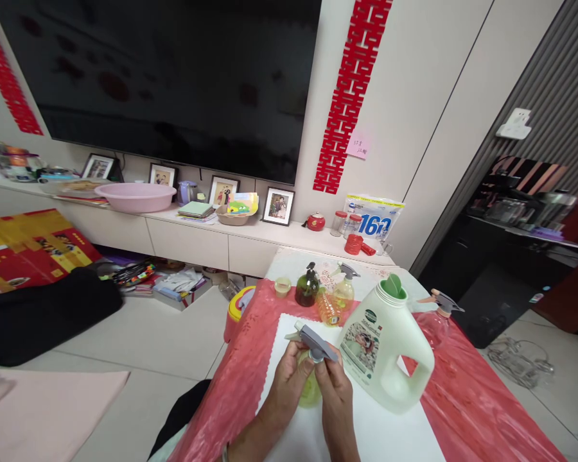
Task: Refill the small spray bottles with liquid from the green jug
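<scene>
A spray bottle (309, 393) with a clear yellow-green body and a grey trigger head stands between my hands, above the white sheet. My left hand (287, 380) is closed around its neck from the left. From the right, my right hand (336, 385) closes on the same neck, just under the grey head, thumbs side by side. My fingers cover part of the bottle. Close by on the right is a large pale green detergent jug (390, 350), its mouth uncapped with a green spout inside. Behind my hands an orange-tinted clear bottle (328, 308) leans or lies on its side.
Farther back on the red-covered table (241, 385) are a dark green spray bottle (307, 292), another clear spray bottle (344, 295) and a small cup (282, 287). A pinkish spray bottle (433, 328) stands right of the jug. A low cabinet (187, 240) runs behind.
</scene>
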Action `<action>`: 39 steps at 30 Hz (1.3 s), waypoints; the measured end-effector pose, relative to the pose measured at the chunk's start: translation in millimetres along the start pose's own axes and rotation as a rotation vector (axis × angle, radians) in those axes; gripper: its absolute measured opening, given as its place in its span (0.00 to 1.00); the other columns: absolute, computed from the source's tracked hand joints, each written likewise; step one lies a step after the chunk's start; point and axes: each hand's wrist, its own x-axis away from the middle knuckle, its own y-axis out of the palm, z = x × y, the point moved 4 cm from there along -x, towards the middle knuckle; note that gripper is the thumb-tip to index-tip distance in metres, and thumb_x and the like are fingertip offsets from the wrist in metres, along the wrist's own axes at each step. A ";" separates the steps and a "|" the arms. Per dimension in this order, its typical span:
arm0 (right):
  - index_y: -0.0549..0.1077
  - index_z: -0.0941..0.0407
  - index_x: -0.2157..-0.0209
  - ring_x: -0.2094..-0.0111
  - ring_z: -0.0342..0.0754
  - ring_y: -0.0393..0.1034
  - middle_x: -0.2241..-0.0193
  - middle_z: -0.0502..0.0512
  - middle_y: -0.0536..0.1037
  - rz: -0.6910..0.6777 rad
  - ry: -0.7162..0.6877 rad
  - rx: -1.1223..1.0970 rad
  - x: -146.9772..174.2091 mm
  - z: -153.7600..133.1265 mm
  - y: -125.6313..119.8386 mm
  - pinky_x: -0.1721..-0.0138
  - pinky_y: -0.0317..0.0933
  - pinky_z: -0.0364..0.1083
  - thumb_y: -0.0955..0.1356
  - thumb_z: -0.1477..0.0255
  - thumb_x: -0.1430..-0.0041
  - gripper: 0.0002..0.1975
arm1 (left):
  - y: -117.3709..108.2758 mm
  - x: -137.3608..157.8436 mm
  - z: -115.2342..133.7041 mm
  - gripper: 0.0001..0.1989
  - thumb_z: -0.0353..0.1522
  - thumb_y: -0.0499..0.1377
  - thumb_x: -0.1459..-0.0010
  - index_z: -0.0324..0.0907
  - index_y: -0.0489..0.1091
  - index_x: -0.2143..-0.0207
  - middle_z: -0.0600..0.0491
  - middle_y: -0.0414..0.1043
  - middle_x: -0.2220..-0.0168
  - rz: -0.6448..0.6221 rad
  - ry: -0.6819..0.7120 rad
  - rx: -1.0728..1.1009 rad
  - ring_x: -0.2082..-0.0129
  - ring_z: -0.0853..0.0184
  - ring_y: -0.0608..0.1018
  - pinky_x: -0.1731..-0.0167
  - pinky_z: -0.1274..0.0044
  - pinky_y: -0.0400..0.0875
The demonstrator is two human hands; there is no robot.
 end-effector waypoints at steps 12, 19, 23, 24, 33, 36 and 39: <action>0.77 0.56 0.46 0.45 0.52 0.68 0.46 0.59 0.70 -0.006 -0.036 -0.038 -0.8 1.9 -1.9 0.44 0.65 0.44 0.71 0.56 0.31 0.21 | -2.2 3.9 9.8 0.23 0.54 0.64 0.42 0.43 0.71 0.61 0.49 0.75 0.60 0.092 0.043 -0.202 0.57 0.58 0.76 0.52 0.68 0.70; 0.78 0.56 0.48 0.47 0.52 0.69 0.49 0.59 0.71 0.061 -0.100 0.078 0.5 -3.7 -0.5 0.47 0.65 0.43 0.69 0.54 0.30 0.22 | -6.6 2.2 6.3 0.24 0.56 0.61 0.41 0.44 0.72 0.62 0.49 0.73 0.61 0.127 0.082 -0.288 0.58 0.57 0.75 0.53 0.68 0.70; 0.78 0.54 0.46 0.46 0.49 0.68 0.48 0.56 0.71 0.003 -0.103 0.104 -0.5 -7.5 0.9 0.45 0.63 0.41 0.69 0.55 0.28 0.20 | -3.9 3.1 8.8 0.24 0.55 0.61 0.41 0.44 0.71 0.63 0.49 0.73 0.60 0.120 0.084 -0.303 0.58 0.57 0.75 0.53 0.68 0.69; 0.78 0.53 0.46 0.46 0.49 0.68 0.48 0.55 0.71 0.003 -0.100 0.106 -0.6 -7.3 0.5 0.45 0.63 0.41 0.69 0.55 0.29 0.19 | -3.3 3.4 8.9 0.24 0.55 0.61 0.41 0.44 0.71 0.64 0.49 0.72 0.61 0.120 0.084 -0.304 0.59 0.58 0.75 0.54 0.68 0.69; 0.80 0.55 0.48 0.46 0.52 0.68 0.48 0.57 0.71 0.047 -0.020 0.075 -0.3 4.2 -2.3 0.45 0.63 0.42 0.72 0.54 0.34 0.21 | -6.4 2.8 1.6 0.20 0.52 0.59 0.38 0.44 0.70 0.63 0.51 0.68 0.63 0.117 0.120 -0.290 0.59 0.59 0.73 0.54 0.69 0.68; 0.81 0.56 0.50 0.49 0.51 0.69 0.51 0.57 0.72 0.071 -0.042 0.094 -1.0 -3.1 -1.5 0.48 0.64 0.42 0.73 0.55 0.35 0.21 | -6.0 2.3 1.3 0.19 0.51 0.59 0.37 0.44 0.70 0.64 0.52 0.67 0.63 0.122 0.145 -0.300 0.59 0.60 0.72 0.54 0.70 0.69; 0.81 0.56 0.51 0.51 0.50 0.70 0.53 0.56 0.72 0.109 -0.058 0.111 -1.3 -10.3 -0.8 0.51 0.65 0.41 0.73 0.55 0.36 0.20 | -6.6 3.3 0.6 0.18 0.50 0.58 0.36 0.44 0.70 0.64 0.51 0.68 0.63 0.138 0.153 -0.332 0.60 0.60 0.73 0.55 0.70 0.70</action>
